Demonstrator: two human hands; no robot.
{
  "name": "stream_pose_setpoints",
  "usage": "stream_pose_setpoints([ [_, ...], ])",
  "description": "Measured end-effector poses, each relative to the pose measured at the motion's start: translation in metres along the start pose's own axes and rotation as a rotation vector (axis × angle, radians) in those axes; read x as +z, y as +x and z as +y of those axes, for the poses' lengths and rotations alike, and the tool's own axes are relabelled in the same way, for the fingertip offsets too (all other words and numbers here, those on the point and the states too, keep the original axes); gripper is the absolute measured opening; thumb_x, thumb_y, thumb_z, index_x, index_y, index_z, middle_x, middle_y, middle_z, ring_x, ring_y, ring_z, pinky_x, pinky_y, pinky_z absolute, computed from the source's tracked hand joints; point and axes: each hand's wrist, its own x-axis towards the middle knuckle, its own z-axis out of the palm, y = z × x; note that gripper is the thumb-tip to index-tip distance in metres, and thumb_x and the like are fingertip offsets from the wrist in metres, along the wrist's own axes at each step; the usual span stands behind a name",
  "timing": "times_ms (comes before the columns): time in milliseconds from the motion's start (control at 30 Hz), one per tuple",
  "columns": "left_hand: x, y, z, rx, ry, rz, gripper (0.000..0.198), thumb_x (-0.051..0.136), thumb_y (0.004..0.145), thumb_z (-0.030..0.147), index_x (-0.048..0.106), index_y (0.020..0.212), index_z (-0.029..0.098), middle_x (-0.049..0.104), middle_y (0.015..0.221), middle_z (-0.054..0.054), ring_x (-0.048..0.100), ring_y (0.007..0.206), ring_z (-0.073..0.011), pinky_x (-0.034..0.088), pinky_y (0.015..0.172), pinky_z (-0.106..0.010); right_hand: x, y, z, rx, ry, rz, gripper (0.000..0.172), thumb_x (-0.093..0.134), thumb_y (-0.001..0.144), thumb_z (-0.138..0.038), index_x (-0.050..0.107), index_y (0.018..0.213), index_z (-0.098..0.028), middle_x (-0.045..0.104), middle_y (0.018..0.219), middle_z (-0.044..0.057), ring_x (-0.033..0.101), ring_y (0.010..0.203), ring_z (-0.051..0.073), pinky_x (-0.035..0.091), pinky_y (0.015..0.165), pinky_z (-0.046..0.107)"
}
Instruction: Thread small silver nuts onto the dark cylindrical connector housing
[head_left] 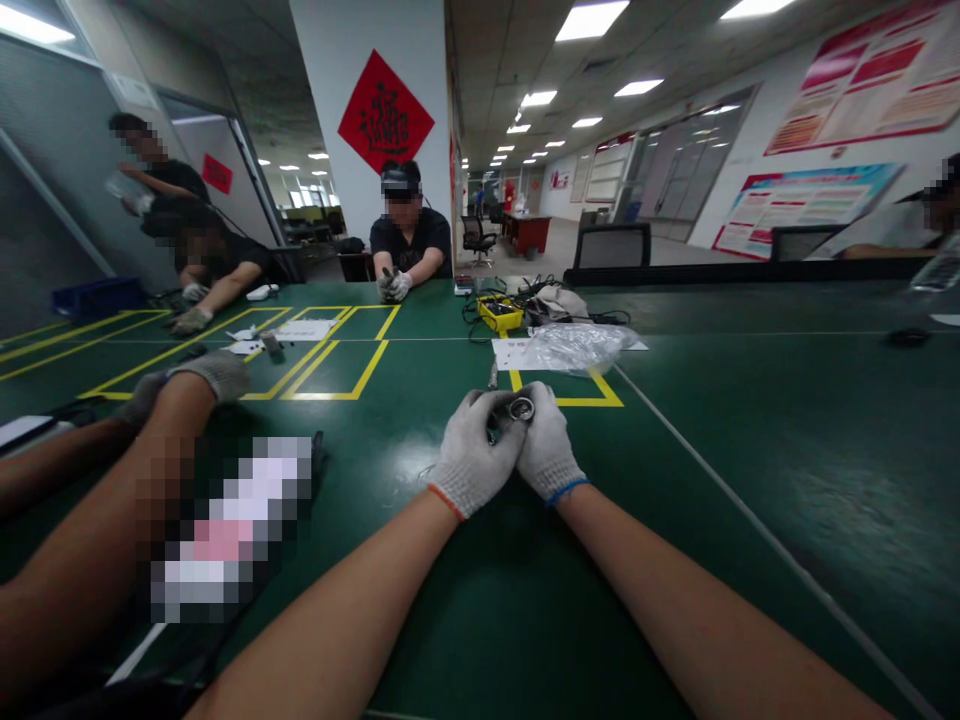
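Both my hands wear white knit gloves and meet over the green table [750,420]. My left hand [471,455] is curled closed around the side of a small round metal ring-shaped part [520,408]. Fingers of my right hand [547,445] pinch the same part from the right. The part sits between the fingertips, just above the table top. A small dark metal rod [493,376] lies on the table just beyond my hands.
A clear plastic bag [577,345] on white paper lies ahead, with a yellow meter [500,313] and cables behind. Yellow tape boxes mark the table. A co-worker's gloved arm [150,420] reaches in at left. Another gloved person [405,240] sits opposite; others work far left.
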Motion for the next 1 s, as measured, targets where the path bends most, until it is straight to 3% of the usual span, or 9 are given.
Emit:
stream_pose_setpoints([
  [100, 0.000, -0.001, 0.001, 0.010, -0.013, -0.015, 0.026, 0.065, 0.087, 0.021, 0.070, 0.112, 0.018, 0.069, 0.105, -0.008, 0.067, 0.095, -0.0217, 0.056, 0.086, -0.036, -0.006, -0.001, -0.006, 0.019, -0.020, 0.045, 0.010, 0.058, 0.075, -0.029, 0.049, 0.076, -0.026, 0.053, 0.082, 0.001, 0.051, 0.075, 0.022, 0.043, 0.068, 0.036],
  [333, -0.001, -0.002, 0.004, 0.024, -0.022, -0.006, 0.027, 0.064, 0.087, 0.021, 0.069, 0.113, 0.018, 0.068, 0.105, -0.008, 0.066, 0.095, -0.0205, 0.055, 0.086, -0.034, -0.009, 0.002, -0.017, -0.026, 0.098, -0.006, 0.007, 0.057, 0.074, -0.028, 0.052, 0.072, -0.024, 0.054, 0.078, 0.001, 0.050, 0.074, 0.020, 0.041, 0.065, 0.033],
  [500, -0.001, -0.002, 0.007, 0.033, -0.021, -0.015, 0.025, 0.064, 0.087, 0.021, 0.069, 0.111, 0.018, 0.067, 0.104, -0.008, 0.066, 0.095, -0.0210, 0.055, 0.086, -0.035, -0.011, 0.000, -0.018, 0.019, 0.148, -0.056, 0.008, 0.059, 0.077, -0.030, 0.055, 0.074, -0.023, 0.056, 0.077, 0.000, 0.052, 0.073, 0.020, 0.044, 0.068, 0.033],
  [667, -0.002, -0.002, 0.008, 0.036, -0.006, -0.007, 0.024, 0.064, 0.085, 0.019, 0.069, 0.109, 0.019, 0.067, 0.104, -0.007, 0.066, 0.095, -0.0209, 0.056, 0.086, -0.035, -0.011, -0.001, -0.019, -0.018, 0.068, 0.008, 0.006, 0.062, 0.076, -0.029, 0.059, 0.077, -0.023, 0.057, 0.086, 0.003, 0.053, 0.080, 0.022, 0.048, 0.071, 0.034],
  [1000, -0.001, -0.003, 0.009, 0.039, -0.013, -0.002, 0.022, 0.063, 0.084, 0.018, 0.067, 0.105, 0.016, 0.067, 0.101, -0.009, 0.065, 0.093, -0.0216, 0.055, 0.085, -0.036, -0.012, -0.002, -0.014, -0.034, 0.001, 0.011, 0.008, 0.058, 0.077, -0.027, 0.061, 0.083, -0.023, 0.057, 0.090, 0.004, 0.056, 0.082, 0.023, 0.050, 0.074, 0.037],
])
